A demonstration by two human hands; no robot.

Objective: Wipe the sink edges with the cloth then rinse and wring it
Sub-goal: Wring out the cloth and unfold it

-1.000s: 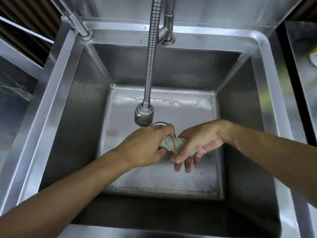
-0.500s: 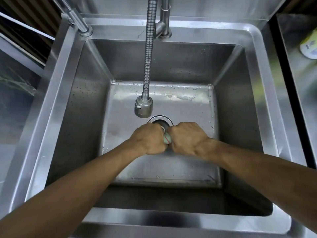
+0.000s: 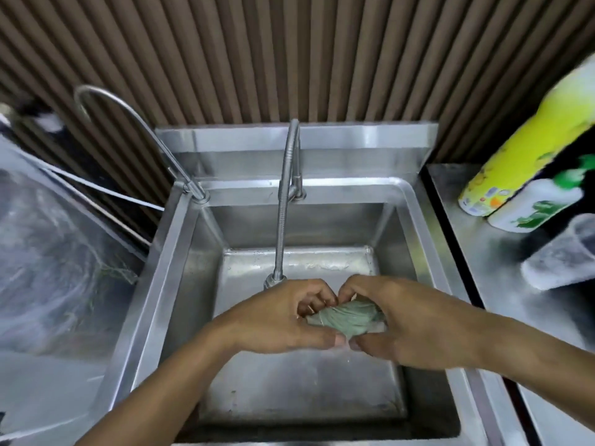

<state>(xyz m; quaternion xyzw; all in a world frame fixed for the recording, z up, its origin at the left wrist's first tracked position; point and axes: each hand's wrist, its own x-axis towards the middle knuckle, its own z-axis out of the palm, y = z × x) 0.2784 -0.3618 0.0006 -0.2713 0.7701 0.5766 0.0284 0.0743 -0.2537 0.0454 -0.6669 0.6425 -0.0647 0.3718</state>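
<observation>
You can read no text: labels on the yellow bottle point(image 3: 528, 149) and white bottle point(image 3: 537, 204) are blurred.

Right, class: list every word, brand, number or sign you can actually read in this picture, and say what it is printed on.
None can be read.
Yellow bottle: coloured label print, too blurred to read.
White bottle with green cap: green label marks, too blurred to read.
Clear plastic cup: no markings can be made out.
Cloth, sink, tap: no text.
</observation>
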